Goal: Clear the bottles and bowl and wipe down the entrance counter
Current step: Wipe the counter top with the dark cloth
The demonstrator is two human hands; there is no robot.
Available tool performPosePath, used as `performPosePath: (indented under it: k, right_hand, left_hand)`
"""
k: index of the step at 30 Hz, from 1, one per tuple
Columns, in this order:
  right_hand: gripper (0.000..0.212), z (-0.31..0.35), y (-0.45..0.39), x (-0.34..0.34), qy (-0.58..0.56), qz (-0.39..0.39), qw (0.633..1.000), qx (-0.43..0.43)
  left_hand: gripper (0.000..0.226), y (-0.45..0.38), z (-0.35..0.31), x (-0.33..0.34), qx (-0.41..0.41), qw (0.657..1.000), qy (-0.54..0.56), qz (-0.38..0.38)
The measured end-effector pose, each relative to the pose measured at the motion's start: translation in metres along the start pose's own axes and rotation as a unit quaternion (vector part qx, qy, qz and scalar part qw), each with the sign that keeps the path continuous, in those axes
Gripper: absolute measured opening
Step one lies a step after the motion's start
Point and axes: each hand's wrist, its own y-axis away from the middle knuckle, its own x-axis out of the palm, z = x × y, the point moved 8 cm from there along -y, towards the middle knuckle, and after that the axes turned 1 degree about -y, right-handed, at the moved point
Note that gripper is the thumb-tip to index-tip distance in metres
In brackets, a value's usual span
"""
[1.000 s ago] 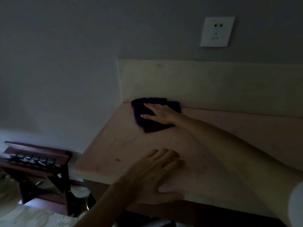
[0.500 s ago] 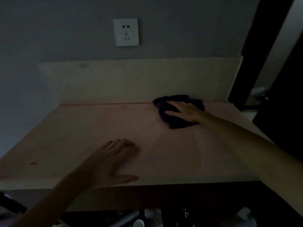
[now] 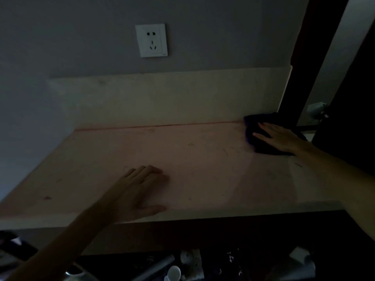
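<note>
The pale wooden counter (image 3: 203, 159) fills the middle of the dim view. A dark purple cloth (image 3: 255, 128) lies at its far right corner, against the backsplash. My right hand (image 3: 282, 136) presses flat on the cloth, fingers pointing left. My left hand (image 3: 140, 191) rests flat on the counter near the front edge, fingers together and thumb out, holding nothing. No bottles or bowl show on the counter.
A cream backsplash (image 3: 162, 98) runs along the back, with a white wall socket (image 3: 151, 40) above it. A dark door frame (image 3: 316, 57) stands at the right end. Dim clutter, including a white cup (image 3: 174, 272), lies below the front edge.
My right hand has slid the cloth from the back left corner across to the far right corner. The view has turned right. My left hand stays planted near the front edge.
</note>
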Motion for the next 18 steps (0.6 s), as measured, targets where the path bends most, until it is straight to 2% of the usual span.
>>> performPosePath:
  k: [4,8,13,18]
  right_hand:
    - [0.129,0.038,0.008,0.007,0.013,0.009,1.000,-0.020]
    - [0.102,0.117,0.009,0.019,0.008,0.014,0.996,-0.087]
    - [0.083,0.257,-0.009,0.040,0.026,0.018,0.980,-0.196]
    - [0.080,0.417,-0.032,0.060,0.033,0.032,0.947,-0.317]
  left_hand:
    - [0.069,0.028,0.023,-0.001,0.019,1.000,-0.010,0.018]
    - [0.077,0.057,0.066,0.003,-0.008,0.999,-0.008,0.036]
    - [0.075,0.066,0.080,-0.003,0.010,0.999,-0.015,0.036]
    - [0.073,0.075,0.077,-0.002,0.026,0.999,-0.040,0.010]
